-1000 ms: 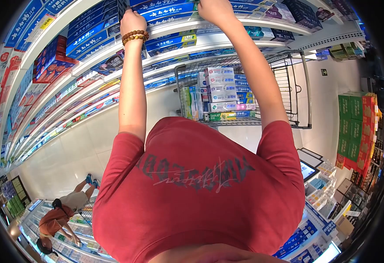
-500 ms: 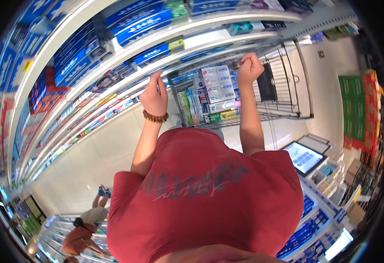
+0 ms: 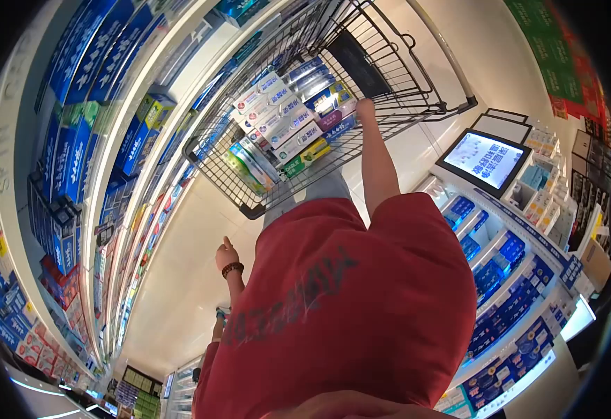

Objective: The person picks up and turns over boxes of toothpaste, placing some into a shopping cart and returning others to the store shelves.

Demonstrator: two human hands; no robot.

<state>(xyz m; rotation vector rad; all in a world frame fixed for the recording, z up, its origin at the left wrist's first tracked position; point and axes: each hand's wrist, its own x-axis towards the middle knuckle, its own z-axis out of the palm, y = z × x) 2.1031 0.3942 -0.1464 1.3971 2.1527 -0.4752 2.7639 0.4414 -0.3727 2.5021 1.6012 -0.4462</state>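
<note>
My right hand (image 3: 365, 109) is closed at the near side rim of a wire shopping cart (image 3: 253, 209), with its fingertips hidden. In the cart lie several stacked white toothpaste boxes (image 3: 277, 115), beside blue and yellow boxes (image 3: 331, 98). A green-and-white pack (image 3: 251, 164) stands at the cart's left end, near a green-yellow Darlie box (image 3: 305, 158). Low on the left, my left hand (image 3: 226, 257), with a brown bead bracelet at the wrist, hangs over the floor. It holds nothing, and its thumb stands away from loosely bent fingers.
Long shelves (image 3: 120, 91) of blue and red boxes run along the left, close to the cart. To the right stand a lit screen (image 3: 485, 159) and a display shelf (image 3: 490, 269). Pale tiled floor (image 3: 180, 258) shows between the shelves and my body. Green and red cartons (image 3: 553, 49) stand at upper right.
My left hand has dropped from in front of me to my left side. My right hand has come down to the cart's rim. The view has turned, showing more of the cart.
</note>
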